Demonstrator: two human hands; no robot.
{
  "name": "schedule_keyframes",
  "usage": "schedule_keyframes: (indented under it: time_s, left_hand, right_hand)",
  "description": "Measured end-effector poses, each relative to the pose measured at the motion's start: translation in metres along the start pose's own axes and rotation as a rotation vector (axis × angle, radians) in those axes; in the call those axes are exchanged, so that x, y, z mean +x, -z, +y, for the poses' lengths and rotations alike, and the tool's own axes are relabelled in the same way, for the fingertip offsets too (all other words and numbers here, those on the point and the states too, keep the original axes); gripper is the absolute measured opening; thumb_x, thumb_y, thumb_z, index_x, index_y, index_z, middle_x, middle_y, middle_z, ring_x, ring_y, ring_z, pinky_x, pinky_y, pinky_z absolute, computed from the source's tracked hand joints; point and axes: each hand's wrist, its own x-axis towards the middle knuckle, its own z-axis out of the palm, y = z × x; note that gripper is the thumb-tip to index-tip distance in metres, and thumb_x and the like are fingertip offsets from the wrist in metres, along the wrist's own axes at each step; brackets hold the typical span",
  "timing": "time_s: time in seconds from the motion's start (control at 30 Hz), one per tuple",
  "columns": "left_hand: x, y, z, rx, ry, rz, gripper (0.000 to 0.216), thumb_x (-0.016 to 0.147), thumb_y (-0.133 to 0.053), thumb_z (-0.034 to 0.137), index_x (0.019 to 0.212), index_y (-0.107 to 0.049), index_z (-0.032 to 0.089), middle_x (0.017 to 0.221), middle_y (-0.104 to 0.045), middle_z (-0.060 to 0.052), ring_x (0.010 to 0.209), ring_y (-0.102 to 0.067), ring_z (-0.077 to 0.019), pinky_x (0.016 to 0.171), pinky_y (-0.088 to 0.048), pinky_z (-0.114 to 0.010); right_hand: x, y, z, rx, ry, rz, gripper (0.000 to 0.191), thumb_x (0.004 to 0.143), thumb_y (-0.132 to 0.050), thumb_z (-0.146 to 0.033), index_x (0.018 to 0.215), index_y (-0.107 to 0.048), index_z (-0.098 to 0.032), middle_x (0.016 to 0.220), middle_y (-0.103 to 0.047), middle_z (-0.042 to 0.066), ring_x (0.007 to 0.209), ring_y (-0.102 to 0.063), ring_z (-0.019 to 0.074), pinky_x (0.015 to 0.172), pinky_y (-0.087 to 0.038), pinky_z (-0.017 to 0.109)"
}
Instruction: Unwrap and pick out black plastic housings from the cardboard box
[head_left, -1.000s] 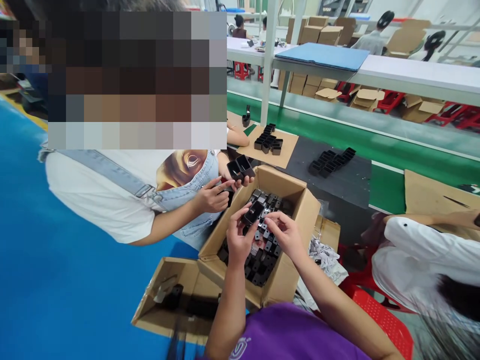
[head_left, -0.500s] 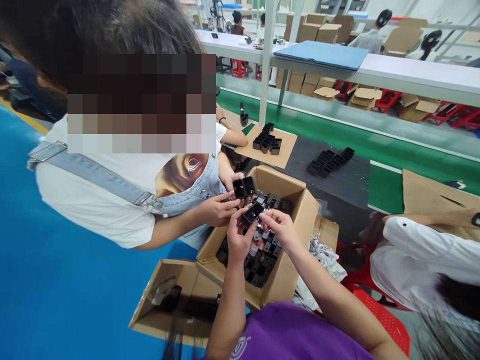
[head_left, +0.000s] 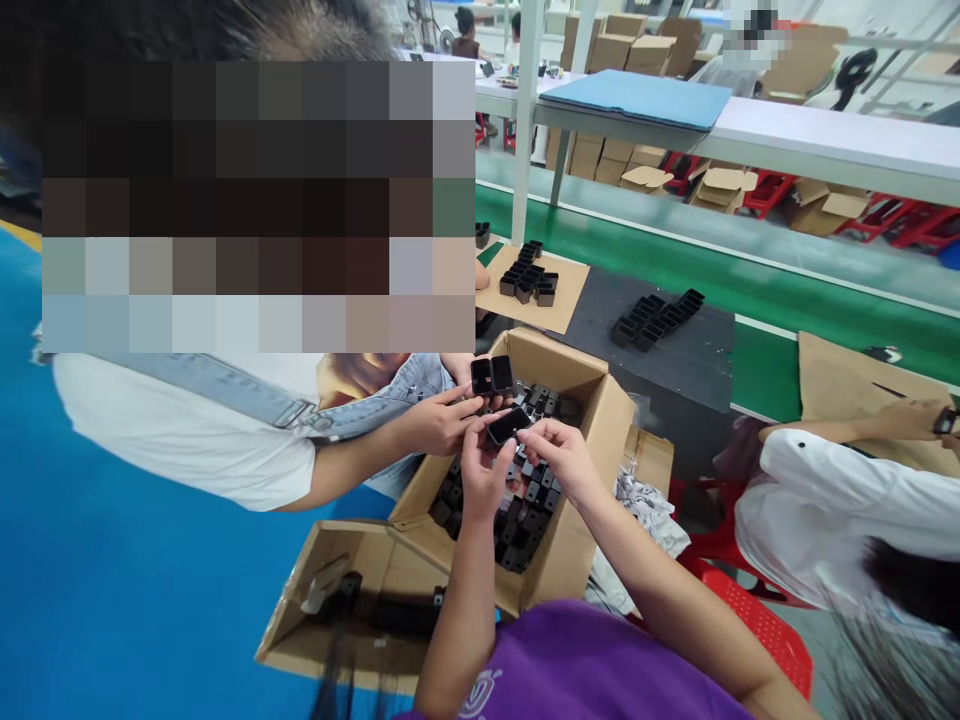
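Both of my hands hold one small black plastic part (head_left: pixel 507 425) over an open cardboard box (head_left: pixel 592 395) filled with several like parts. My left hand (head_left: pixel 484 470) grips its left end with curled fingers. My right hand (head_left: pixel 561 455) pinches its right end. A co-worker in a white shirt and denim overalls leans in from the left; that person's hand (head_left: pixel 439 420) is close to mine and holds two joined black parts (head_left: pixel 491 375) just above my part.
A second, lower cardboard box (head_left: pixel 337 600) sits at lower left. Beyond the box a green conveyor (head_left: pixel 765 370) carries black parts on a cardboard sheet (head_left: pixel 532 285) and a dark mat (head_left: pixel 656 320). Another person in white (head_left: pixel 847 510) sits at right beside a red stool (head_left: pixel 757 625).
The co-worker has leaned further in and brought the joined parts down close to mine. My hands keep their hold on the part and have barely moved.
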Motion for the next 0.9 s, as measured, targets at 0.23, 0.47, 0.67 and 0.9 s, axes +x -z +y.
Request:
schedule_keyframes:
  time_s: [0.23,0.47,0.67,0.9]
  left_hand:
    - [-0.003,-0.007,0.003,-0.149,0.1,0.081,0.027,0.072,-0.07,0.021,0.096,-0.061,0.022,0.105,-0.074,-0.003,0.1,-0.069,-0.0188,0.093,-0.053,-0.032]
    - [-0.005,-0.012,0.012,-0.297,0.273,0.121,0.031,0.064,-0.073,0.024,0.092,-0.062,0.021,0.103,-0.073,-0.004,0.096,-0.068,-0.0189,0.088,-0.055,-0.03]
    - [-0.006,-0.013,0.016,-0.304,0.33,0.11,0.04,0.062,-0.071,0.028,0.101,-0.066,0.02,0.101,-0.073,-0.007,0.092,-0.069,-0.0208,0.081,-0.056,-0.031]
    - [-0.011,-0.006,0.017,-0.247,0.388,0.114,0.05,0.063,-0.07,0.031,0.111,-0.068,0.018,0.101,-0.075,-0.009,0.088,-0.07,-0.0213,0.07,-0.055,-0.027]
  right_hand:
    - [-0.009,-0.004,0.0,-0.095,0.049,0.017,0.051,0.07,-0.075,-0.065,0.06,-0.053,-0.02,0.049,-0.052,-0.005,0.044,-0.045,0.0094,0.043,-0.036,0.022]
    - [-0.015,0.011,0.014,-0.231,0.166,0.039,0.051,0.087,-0.06,-0.066,0.068,-0.06,-0.019,0.056,-0.056,-0.002,0.053,-0.05,0.0114,0.054,-0.042,0.023]
    - [-0.006,0.054,0.094,-0.718,0.011,0.043,0.063,0.101,-0.021,-0.059,0.083,-0.065,-0.018,0.073,-0.065,0.004,0.069,-0.062,0.0168,0.07,-0.051,0.028]
    - [-0.034,0.073,0.175,-1.096,-0.115,-0.044,0.026,0.076,-0.062,-0.01,0.098,-0.073,-0.016,0.12,-0.068,0.017,0.125,-0.054,0.033,0.109,-0.039,0.05]
